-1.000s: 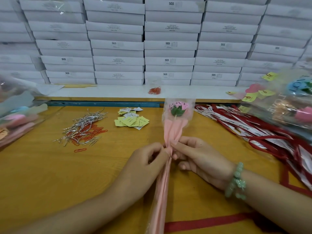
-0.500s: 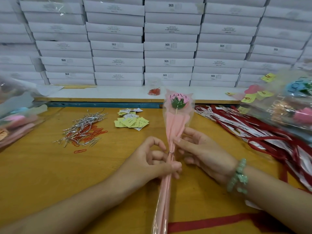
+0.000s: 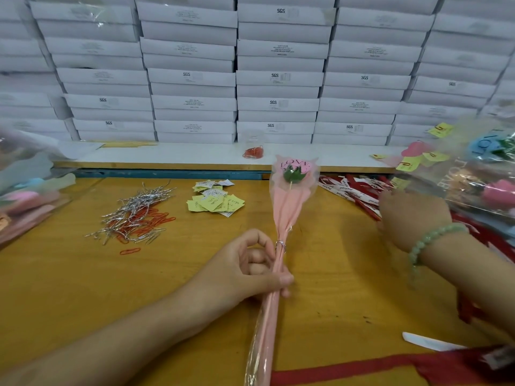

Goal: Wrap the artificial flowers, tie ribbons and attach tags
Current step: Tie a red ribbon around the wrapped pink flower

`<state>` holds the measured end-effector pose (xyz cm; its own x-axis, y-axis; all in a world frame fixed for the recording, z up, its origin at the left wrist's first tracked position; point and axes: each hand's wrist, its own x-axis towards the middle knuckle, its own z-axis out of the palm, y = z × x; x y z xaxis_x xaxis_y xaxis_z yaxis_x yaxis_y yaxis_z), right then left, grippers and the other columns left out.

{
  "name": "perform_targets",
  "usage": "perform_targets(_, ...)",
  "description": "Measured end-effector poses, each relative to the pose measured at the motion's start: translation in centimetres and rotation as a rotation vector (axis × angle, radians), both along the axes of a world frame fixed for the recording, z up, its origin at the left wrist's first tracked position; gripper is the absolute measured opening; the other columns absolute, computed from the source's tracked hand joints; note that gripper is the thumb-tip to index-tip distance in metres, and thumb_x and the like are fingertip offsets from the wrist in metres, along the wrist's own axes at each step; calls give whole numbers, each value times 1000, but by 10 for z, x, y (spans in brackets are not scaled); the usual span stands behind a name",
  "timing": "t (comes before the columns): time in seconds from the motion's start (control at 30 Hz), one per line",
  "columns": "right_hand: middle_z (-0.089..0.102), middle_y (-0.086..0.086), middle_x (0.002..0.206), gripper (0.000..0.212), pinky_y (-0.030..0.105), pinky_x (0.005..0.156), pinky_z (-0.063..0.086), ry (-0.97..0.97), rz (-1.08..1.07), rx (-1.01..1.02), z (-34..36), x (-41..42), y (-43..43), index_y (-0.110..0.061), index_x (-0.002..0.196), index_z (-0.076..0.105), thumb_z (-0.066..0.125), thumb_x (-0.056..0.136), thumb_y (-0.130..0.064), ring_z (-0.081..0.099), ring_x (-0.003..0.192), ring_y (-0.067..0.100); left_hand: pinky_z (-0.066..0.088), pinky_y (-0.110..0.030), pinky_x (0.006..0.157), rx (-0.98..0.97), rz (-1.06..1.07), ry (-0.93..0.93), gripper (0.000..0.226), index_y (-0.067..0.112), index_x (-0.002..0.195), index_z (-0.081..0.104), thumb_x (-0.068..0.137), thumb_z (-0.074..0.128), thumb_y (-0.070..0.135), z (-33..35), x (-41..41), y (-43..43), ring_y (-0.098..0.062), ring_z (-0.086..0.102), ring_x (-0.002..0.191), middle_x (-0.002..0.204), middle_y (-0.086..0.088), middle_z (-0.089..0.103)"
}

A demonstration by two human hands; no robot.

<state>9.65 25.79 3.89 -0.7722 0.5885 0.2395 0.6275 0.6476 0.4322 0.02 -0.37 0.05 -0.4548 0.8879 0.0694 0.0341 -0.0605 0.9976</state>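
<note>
Pink-paper flower in clear cellophane sleeve (image 3: pixel 289 207): lower end cut off at frame edge. Your R hand (image 3: pixel 412 218), right of flower, at red-and-white ribbon pile (image 3: pixel 356 197): fingers hidden behind hand's back, can't tell grip. Count: 1 flower, 1 silver twist tie (image 3: pixel 280 245) round it. Yellow paper tags (image 3: pixel 216 203), left of flower: heap, uncountable. Your L hand (image 3: pixel 250 270) clamped round flower just below tie, thumb across front.

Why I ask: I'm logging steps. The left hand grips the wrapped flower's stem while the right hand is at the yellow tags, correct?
Not quite. The head view shows the right hand at the red ribbons, not the yellow tags, which lie untouched. The left hand does grip the wrapped flower by its stem.
</note>
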Motion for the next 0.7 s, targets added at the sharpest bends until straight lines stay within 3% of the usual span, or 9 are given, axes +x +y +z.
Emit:
perform_targets(0.03,61,-2,111,24,28,62,38,-24,-41,-2,0,1,5,-17,119,52,46,98,-26,59,104,19,54,-25,64,-1,-2,2,39,9,93,46,72,78,12,-1,0,0,-22,70,73,89,-13,72)
perform_targets(0.1,56,-6,84,12,25,54,32,-72,-82,5,-1,3,10,-21,99,56,44,97,-20,55,76,12,55,-25,65,2,-7,8,38,10,94,46,74,78,11,-2,-1,0,-22,70,74,90,-13,73)
perform_targets(0.2,47,-7,69,24,24,47,27,-92,-85,28,-3,2,9,-20,73,43,42,95,-12,42,57,9,55,-25,65,12,-8,5,39,10,94,46,74,80,13,-4,-3,0,-22,70,74,91,-14,73)
perform_targets(0.33,47,-8,68,9,24,45,29,23,53,100,-1,-3,6,-21,97,52,46,98,-16,52,64,13,55,-26,66,16,-10,22,36,17,91,50,75,82,15,-7,-4,1,-23,70,75,94,-14,73)
perform_targets(0.4,54,-8,73,7,24,48,39,129,206,74,1,-6,0,-22,102,50,45,100,-25,58,67,13,54,-26,66,23,-9,34,32,22,88,52,75,82,17,-7,-4,1,-23,70,75,94,-14,73)
perform_targets(0.47,59,-9,78,9,27,56,49,256,367,-112,3,-9,-8,-26,100,51,45,99,-33,59,70,11,55,-28,67,27,-6,48,31,25,85,53,75,82,19,-7,-4,1,-23,70,75,93,-15,72)
perform_targets(0.53,58,-12,76,6,23,58,45,323,488,-424,3,-10,-23,-29,93,58,53,95,-33,55,69,4,56,-29,69,22,-4,58,30,24,87,53,77,81,20,-7,-4,1,-24,70,76,94,-17,72)
perform_targets(0.6,60,-11,75,6,16,58,38,306,584,-716,2,-12,-42,-27,88,64,59,93,-27,53,66,2,55,-31,70,26,1,61,30,21,88,51,78,79,19,-7,-3,0,-24,70,76,95,-22,70)
perform_targets(0.7,66,-4,78,10,12,57,41,186,644,-1069,-2,-14,-65,-23,88,67,60,93,-18,54,60,-1,55,-32,69,55,1,52,27,24,85,53,76,79,21,-6,-1,1,-24,69,74,94,-25,69)
